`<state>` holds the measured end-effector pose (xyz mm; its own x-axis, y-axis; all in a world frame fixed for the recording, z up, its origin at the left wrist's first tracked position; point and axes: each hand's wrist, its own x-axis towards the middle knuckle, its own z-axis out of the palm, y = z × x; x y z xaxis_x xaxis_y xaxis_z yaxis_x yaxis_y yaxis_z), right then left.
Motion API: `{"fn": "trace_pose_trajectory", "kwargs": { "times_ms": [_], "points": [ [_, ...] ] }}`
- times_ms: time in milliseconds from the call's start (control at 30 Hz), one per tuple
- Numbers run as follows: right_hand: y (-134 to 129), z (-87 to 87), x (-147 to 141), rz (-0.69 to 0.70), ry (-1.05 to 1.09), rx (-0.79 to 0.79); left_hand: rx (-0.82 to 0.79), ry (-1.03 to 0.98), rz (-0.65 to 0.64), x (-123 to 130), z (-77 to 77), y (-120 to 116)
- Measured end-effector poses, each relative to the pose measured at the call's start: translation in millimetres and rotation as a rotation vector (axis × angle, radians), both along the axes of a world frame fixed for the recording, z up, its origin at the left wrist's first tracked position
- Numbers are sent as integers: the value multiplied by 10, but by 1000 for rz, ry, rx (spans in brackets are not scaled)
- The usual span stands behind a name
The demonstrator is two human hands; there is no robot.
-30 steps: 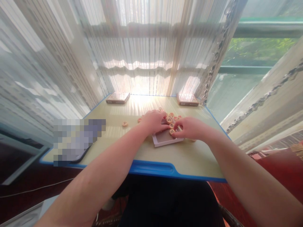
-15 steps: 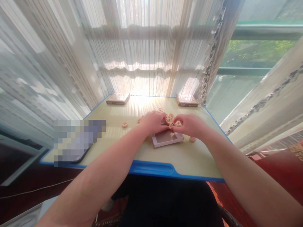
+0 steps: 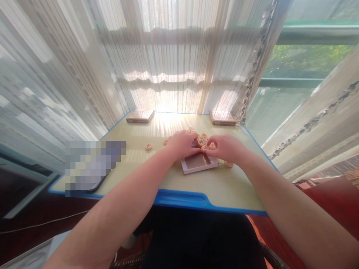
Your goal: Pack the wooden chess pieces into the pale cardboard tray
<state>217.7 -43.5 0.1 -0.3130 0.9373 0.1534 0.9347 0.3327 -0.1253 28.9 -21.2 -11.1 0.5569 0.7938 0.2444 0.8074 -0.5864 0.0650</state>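
Several round wooden pieces (image 3: 201, 141) with red or dark characters lie in a heap between my hands. My left hand (image 3: 183, 144) reaches in from the left, its thumb and fingers curved apart over the far left part of a shallow pale box tray (image 3: 200, 170). My right hand (image 3: 224, 147) is curled on the right, thumb and fingers closed around a round piece (image 3: 212, 145). Near both thumb tips is another piece (image 3: 204, 148). One piece (image 3: 230, 164) sits right of the tray, partly under my right hand. Another (image 3: 148, 147) lies alone to the left.
Two flat boxes rest at the back corners of the table, one on the left (image 3: 140, 116) and one on the right (image 3: 222, 118). A blurred-out object (image 3: 95, 168) lies at the left edge. Sheer curtains (image 3: 174, 67) hang behind.
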Motion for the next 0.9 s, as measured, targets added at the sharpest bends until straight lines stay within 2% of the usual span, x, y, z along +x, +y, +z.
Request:
{"fn": "trace_pose_trajectory", "kwargs": {
  "times_ms": [367, 900],
  "points": [
    [33, -49, 24, 8, 25, 24, 12, 10, -17, -2, 3, 10],
    [27, -26, 21, 26, 73, -5, -5, 33, -3, 7, 30, -6]
  ]
}}
